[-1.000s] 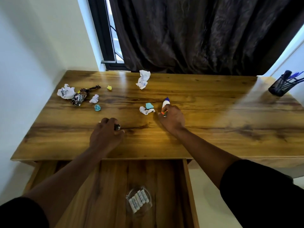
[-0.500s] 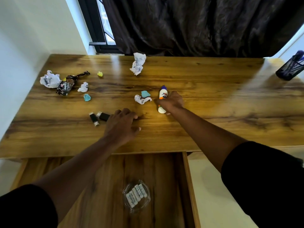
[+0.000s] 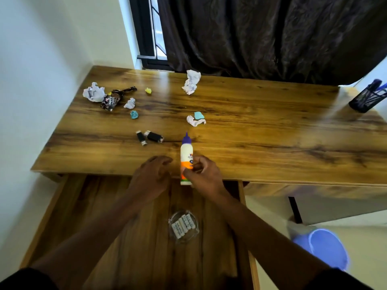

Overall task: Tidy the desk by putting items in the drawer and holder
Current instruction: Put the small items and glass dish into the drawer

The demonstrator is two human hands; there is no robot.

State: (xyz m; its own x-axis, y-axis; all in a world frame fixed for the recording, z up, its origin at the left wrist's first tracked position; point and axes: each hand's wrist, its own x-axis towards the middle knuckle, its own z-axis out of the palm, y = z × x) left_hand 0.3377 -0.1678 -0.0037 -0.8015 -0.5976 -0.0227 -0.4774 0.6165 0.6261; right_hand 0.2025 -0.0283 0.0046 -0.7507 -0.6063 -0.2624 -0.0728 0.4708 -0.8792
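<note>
My right hand (image 3: 204, 177) grips a white glue bottle (image 3: 186, 152) with a purple cap and orange label, held upright over the desk's front edge above the open drawer (image 3: 62, 206). Beside it, my left hand (image 3: 149, 177) hovers at the desk edge with loosely curled fingers, holding nothing. Two black USB sticks (image 3: 149, 137) lie on the wooden desk (image 3: 261, 143) just beyond my left hand. A black mesh pen holder (image 3: 365, 99) with blue pens stands at the far right.
Crumpled papers (image 3: 191, 81), a dark snack wrapper (image 3: 111, 100) and small coloured scraps (image 3: 134, 114) litter the desk's left and middle. In the drawer sits a clear glass dish (image 3: 183, 226) of batteries. A blue bin (image 3: 326, 248) stands on the floor at right.
My right hand lifted the glue bottle off the desk and drew it back to the front edge. My left hand let go of the USB sticks and pulled back toward the drawer.
</note>
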